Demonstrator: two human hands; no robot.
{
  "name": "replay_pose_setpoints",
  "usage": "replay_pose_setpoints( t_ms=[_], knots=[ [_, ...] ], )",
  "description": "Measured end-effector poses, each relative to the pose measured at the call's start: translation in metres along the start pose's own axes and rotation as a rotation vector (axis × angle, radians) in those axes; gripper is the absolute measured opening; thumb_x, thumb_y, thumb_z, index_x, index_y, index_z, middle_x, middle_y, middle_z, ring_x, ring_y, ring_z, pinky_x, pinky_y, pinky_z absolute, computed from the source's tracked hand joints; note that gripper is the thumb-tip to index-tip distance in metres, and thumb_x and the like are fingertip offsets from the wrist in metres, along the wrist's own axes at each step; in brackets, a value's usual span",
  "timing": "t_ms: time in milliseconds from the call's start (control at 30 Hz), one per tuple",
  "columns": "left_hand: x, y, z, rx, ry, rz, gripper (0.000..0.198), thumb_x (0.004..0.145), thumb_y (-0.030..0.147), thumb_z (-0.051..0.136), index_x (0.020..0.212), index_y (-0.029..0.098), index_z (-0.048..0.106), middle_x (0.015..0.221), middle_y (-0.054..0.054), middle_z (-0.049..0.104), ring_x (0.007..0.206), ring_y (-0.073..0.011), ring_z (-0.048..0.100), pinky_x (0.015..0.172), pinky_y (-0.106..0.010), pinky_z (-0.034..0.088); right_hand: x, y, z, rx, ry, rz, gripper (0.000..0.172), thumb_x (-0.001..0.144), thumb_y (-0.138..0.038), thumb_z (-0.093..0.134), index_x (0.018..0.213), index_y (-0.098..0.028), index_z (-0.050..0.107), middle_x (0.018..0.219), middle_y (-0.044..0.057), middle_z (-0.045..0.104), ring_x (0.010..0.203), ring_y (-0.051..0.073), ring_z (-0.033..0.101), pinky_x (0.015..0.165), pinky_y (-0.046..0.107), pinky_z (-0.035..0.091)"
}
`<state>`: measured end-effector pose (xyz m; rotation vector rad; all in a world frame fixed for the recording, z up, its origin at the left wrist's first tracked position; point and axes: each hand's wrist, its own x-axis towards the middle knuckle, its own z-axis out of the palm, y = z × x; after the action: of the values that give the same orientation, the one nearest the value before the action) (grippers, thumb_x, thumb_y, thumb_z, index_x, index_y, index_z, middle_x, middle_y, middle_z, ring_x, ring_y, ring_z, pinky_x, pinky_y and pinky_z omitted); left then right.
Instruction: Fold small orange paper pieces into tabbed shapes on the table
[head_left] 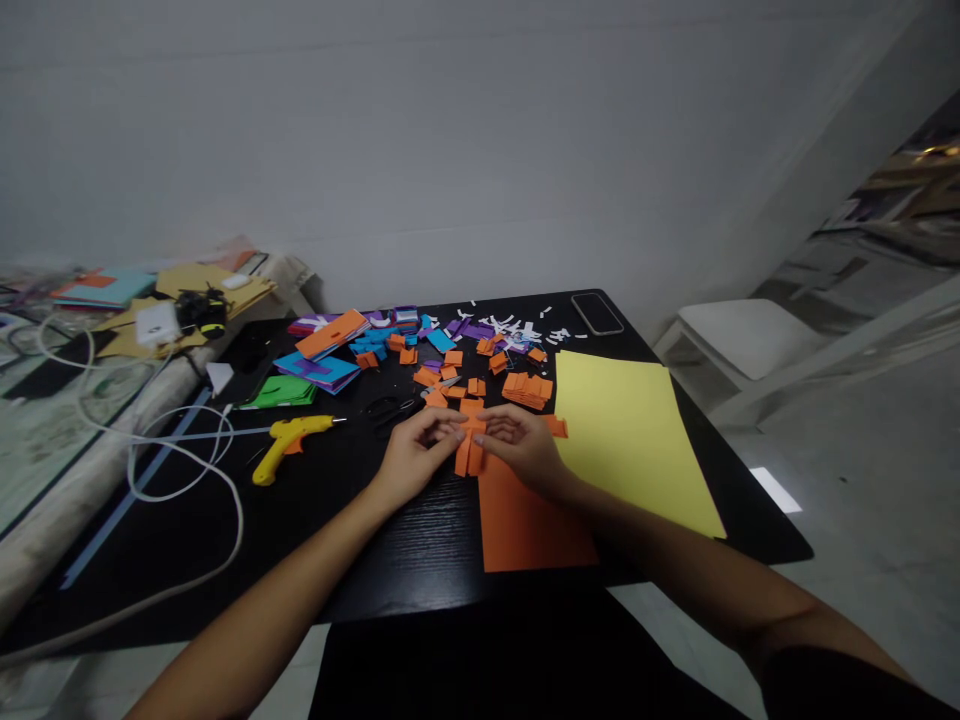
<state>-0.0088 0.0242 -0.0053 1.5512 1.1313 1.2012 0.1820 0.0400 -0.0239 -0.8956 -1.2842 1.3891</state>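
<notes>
My left hand [416, 452] and my right hand [525, 447] meet over a black table [360, 530], fingers pinched together on a small folded orange paper piece [469, 452]. The piece hangs between the two hands, just above the top edge of a large orange sheet [525, 525] that lies flat under my right wrist. A stack of small orange folded pieces [528, 389] sits just beyond my right hand. More loose orange pieces [450, 375] are scattered beyond my left hand.
A yellow sheet [626, 435] lies right of the orange one. A yellow glue gun [289, 441] with a white cable [180, 480] rests at left, black scissors [390, 408] beside it. Blue, purple and green paper [322, 368], white scraps and a phone [596, 313] lie farther back.
</notes>
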Motion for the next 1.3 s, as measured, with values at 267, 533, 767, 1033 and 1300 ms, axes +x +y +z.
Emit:
replay_pose_setpoints(
  t_ms=[267, 533, 767, 1033, 1300],
  knots=[
    [0.0002, 0.0025, 0.0004, -0.057, -0.028, -0.007, 0.029, 0.08, 0.031, 0.08, 0.104, 0.016, 0.074, 0.078, -0.002, 0.066, 0.07, -0.0125, 0.063, 0.066, -0.024, 0.051, -0.0011, -0.0025, -0.0005, -0.013, 0.045, -0.022, 0.037, 0.07, -0.038, 0.087, 0.1, -0.022, 0.072, 0.085, 0.002, 0.071, 0.083, 0.017, 0.069, 0.085, 0.035, 0.061],
    [-0.0003, 0.0026, -0.0008, -0.025, -0.029, 0.0, 0.031, 0.085, 0.031, 0.077, 0.111, 0.016, 0.075, 0.083, -0.003, 0.068, 0.076, -0.014, 0.063, 0.073, -0.027, 0.052, -0.0004, 0.0019, -0.0019, -0.041, 0.046, -0.034, 0.034, 0.071, -0.038, 0.086, 0.097, -0.021, 0.075, 0.088, 0.004, 0.075, 0.084, 0.019, 0.072, 0.088, 0.038, 0.06],
    [-0.0019, -0.0016, -0.0025, 0.211, -0.018, 0.174, 0.021, 0.09, 0.032, 0.074, 0.107, 0.019, 0.077, 0.093, -0.006, 0.073, 0.081, -0.0164, 0.066, 0.077, -0.03, 0.054, -0.0022, 0.0043, -0.0019, -0.102, 0.034, -0.064, 0.029, 0.074, -0.04, 0.085, 0.093, -0.02, 0.076, 0.09, 0.005, 0.076, 0.085, 0.02, 0.074, 0.085, 0.038, 0.061],
    [-0.0017, -0.0023, -0.004, 0.372, -0.021, 0.351, 0.01, 0.094, 0.029, 0.069, 0.095, 0.02, 0.074, 0.09, -0.005, 0.072, 0.084, -0.0175, 0.066, 0.076, -0.03, 0.053, -0.0001, 0.002, -0.0045, -0.344, 0.033, -0.307, 0.014, 0.083, -0.037, 0.08, 0.083, -0.023, 0.078, 0.089, 0.006, 0.069, 0.082, 0.018, 0.068, 0.075, 0.033, 0.058],
    [-0.0021, 0.0008, -0.0045, 0.38, 0.003, 0.33, 0.013, 0.098, 0.028, 0.062, 0.1, 0.02, 0.072, 0.092, -0.004, 0.07, 0.088, -0.0172, 0.065, 0.08, -0.031, 0.052, -0.0021, -0.0007, -0.0008, -0.241, 0.025, -0.132, 0.018, 0.082, -0.037, 0.077, 0.085, -0.02, 0.07, 0.086, 0.005, 0.074, 0.081, 0.02, 0.071, 0.08, 0.036, 0.059]
  ],
)
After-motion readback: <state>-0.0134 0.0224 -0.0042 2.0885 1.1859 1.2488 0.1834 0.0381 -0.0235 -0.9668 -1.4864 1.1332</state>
